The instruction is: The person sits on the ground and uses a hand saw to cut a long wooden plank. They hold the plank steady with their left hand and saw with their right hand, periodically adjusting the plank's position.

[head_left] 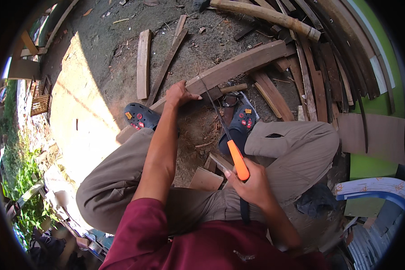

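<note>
A long wooden beam [236, 65] lies slanting across the ground in front of me, propped over other wood. My left hand [180, 93] presses on it with the fingers curled over its edge and the thumb stretched along it. In my right hand [253, 182] is the orange handle of a handsaw [220, 118], held near my lap. Its narrow dark blade runs forward to the beam, and the tip end rests at the beam's edge, just right of my left thumb. Whether the teeth sit in a cut is too small to tell.
My clogs [141, 116] stand on the dirt near the beam. Beyond lie a loose plank [143, 64] and a bamboo pole [265, 18]. Stacked wood strips [319, 76] fill the right side. A short wooden stick [234, 88] and small offcuts [206, 179] lie between my legs.
</note>
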### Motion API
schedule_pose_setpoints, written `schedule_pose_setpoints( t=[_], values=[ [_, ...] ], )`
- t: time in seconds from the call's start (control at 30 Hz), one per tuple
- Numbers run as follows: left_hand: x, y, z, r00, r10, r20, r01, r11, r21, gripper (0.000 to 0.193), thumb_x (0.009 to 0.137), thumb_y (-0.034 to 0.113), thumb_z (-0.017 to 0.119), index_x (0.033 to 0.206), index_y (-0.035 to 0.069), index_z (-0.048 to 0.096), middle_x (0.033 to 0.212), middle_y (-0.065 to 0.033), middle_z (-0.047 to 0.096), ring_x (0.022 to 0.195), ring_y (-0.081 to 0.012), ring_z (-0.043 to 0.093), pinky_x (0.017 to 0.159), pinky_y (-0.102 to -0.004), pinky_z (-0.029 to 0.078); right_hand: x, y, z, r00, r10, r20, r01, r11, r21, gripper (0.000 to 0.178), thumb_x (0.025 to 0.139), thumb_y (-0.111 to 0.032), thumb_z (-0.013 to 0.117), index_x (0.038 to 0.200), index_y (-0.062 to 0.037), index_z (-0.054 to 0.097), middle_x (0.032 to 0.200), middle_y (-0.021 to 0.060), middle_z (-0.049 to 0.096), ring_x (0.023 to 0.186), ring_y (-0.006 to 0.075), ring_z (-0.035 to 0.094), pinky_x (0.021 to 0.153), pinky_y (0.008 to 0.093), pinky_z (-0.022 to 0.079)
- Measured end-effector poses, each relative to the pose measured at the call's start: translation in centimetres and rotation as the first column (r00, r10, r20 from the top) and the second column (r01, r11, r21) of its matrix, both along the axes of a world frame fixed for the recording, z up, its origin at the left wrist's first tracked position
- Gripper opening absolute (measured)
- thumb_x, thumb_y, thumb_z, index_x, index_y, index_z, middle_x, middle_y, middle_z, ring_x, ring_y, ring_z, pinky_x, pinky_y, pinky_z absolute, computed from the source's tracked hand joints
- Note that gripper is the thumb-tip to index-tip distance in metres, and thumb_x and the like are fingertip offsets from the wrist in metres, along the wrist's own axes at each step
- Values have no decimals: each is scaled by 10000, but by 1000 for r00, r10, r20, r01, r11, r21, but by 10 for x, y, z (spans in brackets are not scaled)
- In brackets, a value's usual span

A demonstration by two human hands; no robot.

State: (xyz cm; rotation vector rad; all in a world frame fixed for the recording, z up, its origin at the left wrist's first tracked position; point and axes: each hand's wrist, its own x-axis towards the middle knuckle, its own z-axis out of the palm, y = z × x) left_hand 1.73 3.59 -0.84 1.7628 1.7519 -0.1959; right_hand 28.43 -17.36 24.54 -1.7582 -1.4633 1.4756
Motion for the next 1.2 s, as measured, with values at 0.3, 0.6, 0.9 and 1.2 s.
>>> schedule_pose_setpoints(
  t=[0.3, 0.6, 0.9, 1.2],
  values=[
    [2, 2, 9, 998, 50, -27, -50, 998, -32, 920, 535, 659, 903, 1164, 28, 669, 1094, -218, 727, 1086, -377, 686, 897, -466, 544, -7, -28, -5, 981, -141, 133, 124, 984, 125, 356, 934, -136, 728, 1201, 11, 544, 960, 239, 688, 877, 412, 711, 752, 457, 551],
    [2, -6, 8, 998, 64, 28, -61, 993, -103, 903, 511, 639, 925, 1145, 44, 682, 1124, -179, 734, 1119, -378, 678, 939, -467, 534, -53, 56, -64, 979, -109, 175, 67, 971, 228, 247, 979, -190, 659, 1104, 5, 573, 849, 283, 683, 852, 484, 685, 682, 484, 532],
    [8, -3, 2, 996, 91, 4, -91, 994, -68, 884, 512, 653, 916, 1138, 77, 678, 1102, -147, 742, 1092, -348, 692, 919, -487, 515, -57, 82, -84, 973, -178, 147, 139, 960, 242, 255, 990, -175, 619, 1088, 61, 627, 854, 261, 698, 813, 401, 719, 706, 456, 522],
    [-5, -5, 15, 993, 113, 26, -109, 987, -114, 836, 543, 630, 918, 1132, 67, 733, 1129, -143, 749, 1060, -335, 717, 900, -413, 566, -38, 32, -48, 972, -106, 211, 45, 960, 275, 175, 945, -100, 658, 1035, 46, 626, 831, 234, 696, 823, 383, 727, 700, 437, 531]
  ],
)
